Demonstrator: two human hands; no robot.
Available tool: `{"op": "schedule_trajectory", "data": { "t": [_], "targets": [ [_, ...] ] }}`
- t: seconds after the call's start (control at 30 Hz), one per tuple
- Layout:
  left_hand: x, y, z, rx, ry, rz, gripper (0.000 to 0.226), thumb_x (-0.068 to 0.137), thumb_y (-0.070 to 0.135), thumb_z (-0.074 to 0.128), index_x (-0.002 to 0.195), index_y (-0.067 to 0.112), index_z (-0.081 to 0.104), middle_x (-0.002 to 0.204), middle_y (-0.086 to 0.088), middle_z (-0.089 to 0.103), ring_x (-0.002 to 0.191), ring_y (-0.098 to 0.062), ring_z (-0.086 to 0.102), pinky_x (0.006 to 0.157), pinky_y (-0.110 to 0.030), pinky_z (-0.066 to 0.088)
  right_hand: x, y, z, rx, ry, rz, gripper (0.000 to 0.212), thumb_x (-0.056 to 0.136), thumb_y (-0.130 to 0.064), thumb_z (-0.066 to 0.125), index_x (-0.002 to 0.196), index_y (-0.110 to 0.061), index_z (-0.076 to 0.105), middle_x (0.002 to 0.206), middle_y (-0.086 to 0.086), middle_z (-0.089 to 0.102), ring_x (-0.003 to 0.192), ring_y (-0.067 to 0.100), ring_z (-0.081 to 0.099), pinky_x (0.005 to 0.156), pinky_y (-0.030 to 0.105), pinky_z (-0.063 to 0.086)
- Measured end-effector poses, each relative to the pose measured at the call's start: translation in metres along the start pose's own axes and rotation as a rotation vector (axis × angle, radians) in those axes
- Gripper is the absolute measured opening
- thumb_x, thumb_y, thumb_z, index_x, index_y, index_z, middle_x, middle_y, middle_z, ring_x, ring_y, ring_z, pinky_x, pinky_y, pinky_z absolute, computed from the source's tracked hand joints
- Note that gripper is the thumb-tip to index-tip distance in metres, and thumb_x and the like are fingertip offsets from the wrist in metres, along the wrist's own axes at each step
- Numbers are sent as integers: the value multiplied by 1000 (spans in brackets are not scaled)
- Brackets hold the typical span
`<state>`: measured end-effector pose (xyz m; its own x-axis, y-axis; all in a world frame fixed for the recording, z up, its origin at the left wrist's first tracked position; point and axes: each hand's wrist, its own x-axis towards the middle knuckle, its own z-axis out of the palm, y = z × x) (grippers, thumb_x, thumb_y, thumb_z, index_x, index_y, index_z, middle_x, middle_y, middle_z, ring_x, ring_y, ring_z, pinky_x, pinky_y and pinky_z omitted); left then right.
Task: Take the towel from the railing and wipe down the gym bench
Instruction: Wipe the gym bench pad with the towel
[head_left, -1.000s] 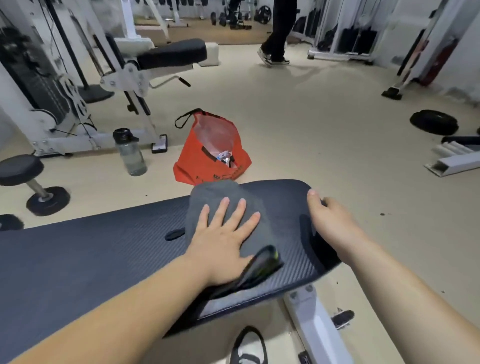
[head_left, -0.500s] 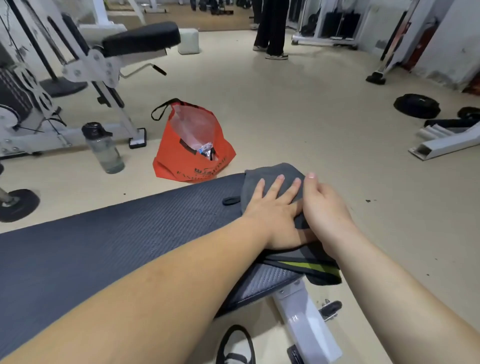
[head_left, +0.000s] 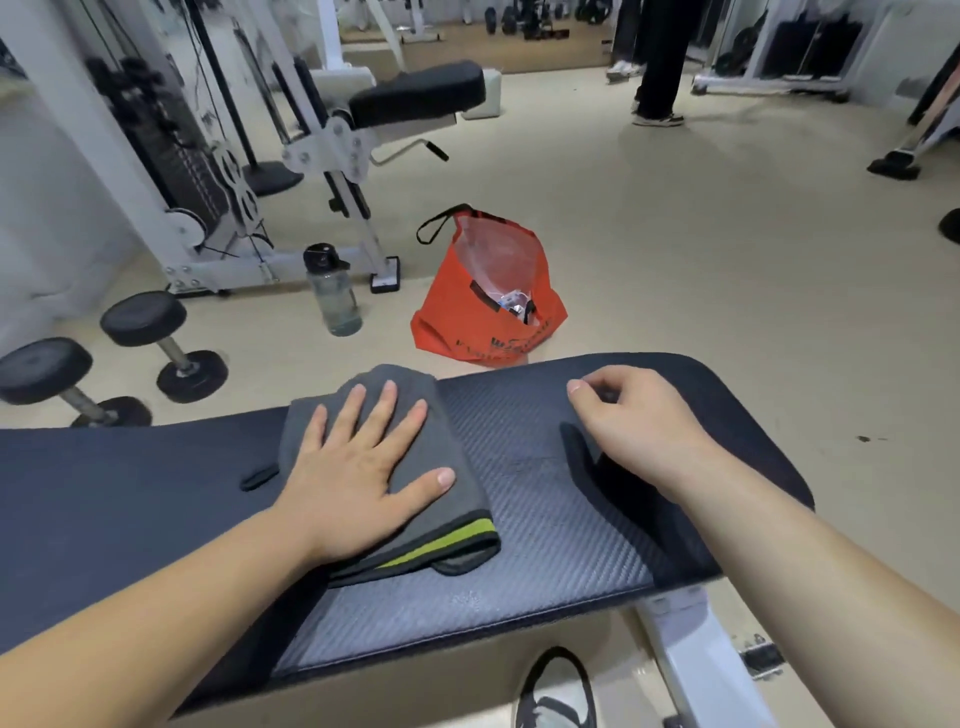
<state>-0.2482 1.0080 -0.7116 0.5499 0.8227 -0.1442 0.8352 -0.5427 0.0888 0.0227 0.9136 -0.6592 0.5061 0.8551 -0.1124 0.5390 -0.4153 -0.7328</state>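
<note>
A folded grey towel with a black edge and a lime-green stripe lies on the dark textured pad of the gym bench. My left hand lies flat on the towel, fingers spread, palm pressing it onto the pad. My right hand rests on the pad to the right of the towel, fingers loosely curled, holding nothing. The bench runs from the left edge of the view to its rounded right end.
An orange bag and a clear water bottle stand on the floor beyond the bench. Dumbbells lie at the left, a white cable machine behind them. A person's legs are at the back. My shoe is below the bench.
My left hand has slid the towel leftward along the pad, away from the bench's right end. My right hand, touching the left half a second ago, now rests apart on the bare pad.
</note>
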Motion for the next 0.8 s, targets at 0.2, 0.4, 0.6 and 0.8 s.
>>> {"op": "schedule_trajectory", "data": {
  "t": [0.2, 0.4, 0.6, 0.8],
  "targets": [
    [-54, 35, 7, 6, -32, 73, 88, 82, 93, 8, 156, 54, -19, 163, 15, -37, 151, -22, -40, 124, -57, -17, -1, -25, 16, -37, -58, -94, 26, 101, -40, 57, 109, -24, 76, 98, -6, 77, 87, 7, 66, 74, 27, 45],
    [27, 42, -7, -15, -75, 47, 97, 75, 97, 9, 159, 52, -9, 172, 8, -22, 156, -24, -28, 124, -59, -14, -6, -24, 14, -40, -54, -99, 24, 102, -33, 57, 109, -22, 76, 104, -7, 75, 100, 16, 68, 80, 27, 43],
    [43, 131, 6, -9, -49, 184, 99, 80, 92, 10, 163, 40, -9, 173, 2, -20, 153, -36, -33, 119, -65, -20, 0, -11, 1, -26, 115, -44, 32, 104, -27, 52, 130, -21, 70, 131, -1, 71, 127, 19, 61, 91, 26, 40],
    [55, 169, 9, -43, 11, 579, 102, 74, 84, 19, 163, 34, 20, 173, -3, 19, 158, -31, -18, 125, -58, -15, 3, -16, 11, -43, 171, -61, 36, 104, -22, 49, 136, -25, 66, 139, -1, 67, 129, 21, 60, 98, 33, 47]
  ]
}}
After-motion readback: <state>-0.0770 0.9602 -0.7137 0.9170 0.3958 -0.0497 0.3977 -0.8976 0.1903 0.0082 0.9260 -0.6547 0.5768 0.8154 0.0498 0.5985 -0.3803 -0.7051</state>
